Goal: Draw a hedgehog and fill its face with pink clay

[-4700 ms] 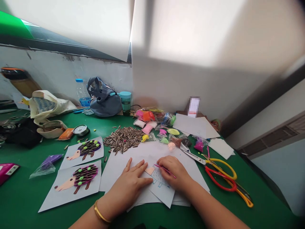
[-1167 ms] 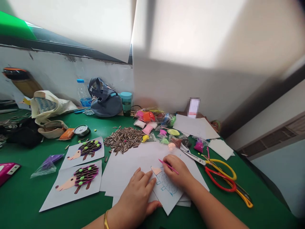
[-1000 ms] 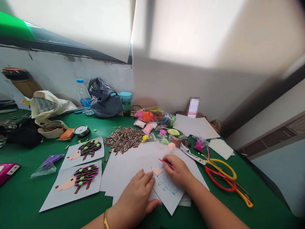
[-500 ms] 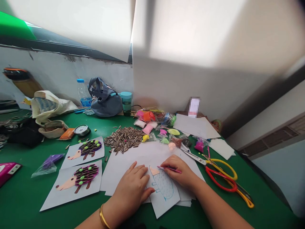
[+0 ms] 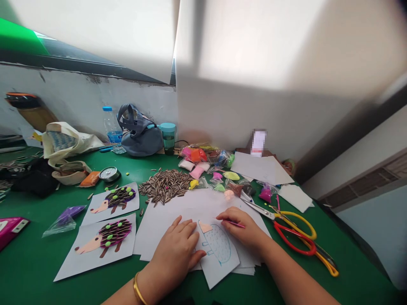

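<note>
A small sheet of white paper (image 5: pixel 212 273) lies before me with a blue-outlined hedgehog drawing (image 5: pixel 220 245) on it. Peach clay (image 5: pixel 206 227) covers the hedgehog's pointed face. My left hand (image 5: pixel 178 248) rests flat with fingers spread, its thumb at the sheet's left edge. Pinched in my right hand (image 5: pixel 238 226) is a thin pink clay tool (image 5: pixel 234 223), held just above the drawing's upper right side. Larger white sheets (image 5: pixel 159 228) lie underneath. Two hedgehog pictures (image 5: pixel 108 243) with dark seed spines and green dots are at the left.
A heap of sunflower seeds (image 5: pixel 167 185) sits behind the sheets. Bags of coloured clay (image 5: pixel 199 163) are further back. Scissors (image 5: pixel 295 237) with red and yellow handles lie at my right. A purple clay bag (image 5: pixel 65 218) and a pink box (image 5: pixel 12 231) are leftward.
My right hand has drawn the pink clay tool slightly to the right, away from the peach clay face. My left hand has stayed in place.
</note>
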{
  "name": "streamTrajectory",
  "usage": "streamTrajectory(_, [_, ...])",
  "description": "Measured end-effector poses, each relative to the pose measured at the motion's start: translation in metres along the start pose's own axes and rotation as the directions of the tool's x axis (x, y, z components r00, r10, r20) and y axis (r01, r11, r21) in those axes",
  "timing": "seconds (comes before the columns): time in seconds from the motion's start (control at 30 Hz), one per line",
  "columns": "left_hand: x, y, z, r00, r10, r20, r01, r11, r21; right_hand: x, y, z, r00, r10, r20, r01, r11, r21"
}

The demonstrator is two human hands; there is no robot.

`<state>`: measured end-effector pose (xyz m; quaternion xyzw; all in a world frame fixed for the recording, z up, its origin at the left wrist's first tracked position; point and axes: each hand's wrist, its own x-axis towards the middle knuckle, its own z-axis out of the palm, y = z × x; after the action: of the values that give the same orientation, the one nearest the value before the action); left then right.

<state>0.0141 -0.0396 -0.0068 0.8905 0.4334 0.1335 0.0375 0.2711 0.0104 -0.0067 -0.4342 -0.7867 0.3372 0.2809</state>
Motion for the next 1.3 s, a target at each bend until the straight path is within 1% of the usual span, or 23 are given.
streamTrajectory(0.23, [0.001, 0.003, -0.002, 0.999, -0.024, -0.030, 0.025, 0.999, 0.028, -0.006, -0.008, -0.020, 0.982, 0.057, 0.181, -0.076, 0.992, 0.098])
streamTrajectory(0.27, [0.002, 0.004, -0.002, 0.999, -0.024, -0.026, 0.025, 0.999, 0.027, -0.006, -0.009, -0.021, 0.979, 0.069, 0.194, -0.090, 0.991, 0.101])
streamTrajectory(0.33, [0.003, 0.006, -0.004, 1.000, -0.020, -0.006, 0.020, 0.999, 0.029, -0.005, -0.010, -0.021, 0.976, 0.115, 0.184, -0.128, 0.990, 0.061])
streamTrajectory(0.4, [0.005, 0.007, -0.005, 0.999, -0.021, 0.026, 0.020, 0.999, 0.039, -0.005, -0.011, -0.018, 0.974, 0.177, 0.142, -0.173, 0.984, -0.040])
streamTrajectory(0.5, [0.010, 0.007, -0.009, 0.995, -0.035, 0.091, 0.030, 0.998, 0.054, -0.003, -0.015, -0.010, 0.969, 0.237, 0.067, -0.209, 0.936, -0.284])
streamTrajectory(0.57, [0.014, 0.006, -0.011, 0.991, -0.039, 0.130, 0.031, 0.997, 0.066, -0.001, -0.018, -0.006, 0.971, 0.238, 0.008, -0.208, 0.863, -0.461])
streamTrajectory(0.63, [0.017, 0.007, -0.011, 0.989, -0.044, 0.139, 0.033, 0.996, 0.078, 0.001, -0.020, -0.002, 0.979, 0.204, -0.029, -0.185, 0.809, -0.558])
streamTrajectory(0.7, [0.020, 0.007, -0.009, 0.992, -0.048, 0.120, 0.038, 0.996, 0.083, 0.002, -0.020, 0.003, 0.986, 0.164, -0.024, -0.150, 0.821, -0.551])
streamTrajectory(0.83, [0.021, 0.007, -0.003, 0.996, -0.058, 0.067, 0.053, 0.995, 0.081, 0.006, -0.015, 0.010, 0.994, 0.102, -0.032, -0.105, 0.886, -0.451])
streamTrajectory(0.97, [0.020, 0.005, 0.002, 0.995, -0.078, 0.057, 0.073, 0.994, 0.081, 0.008, -0.009, 0.016, 0.996, 0.061, -0.062, -0.080, 0.919, -0.386])
streamTrajectory(1.13, [0.022, 0.005, 0.001, 0.996, -0.080, 0.048, 0.076, 0.994, 0.079, 0.006, -0.003, 0.020, 0.996, 0.036, -0.080, -0.062, 0.933, -0.355])
streamTrajectory(1.3, [0.027, 0.007, -0.004, 0.995, -0.085, 0.059, 0.078, 0.992, 0.099, 0.005, -0.005, 0.021, 0.996, 0.031, -0.080, -0.059, 0.928, -0.367])
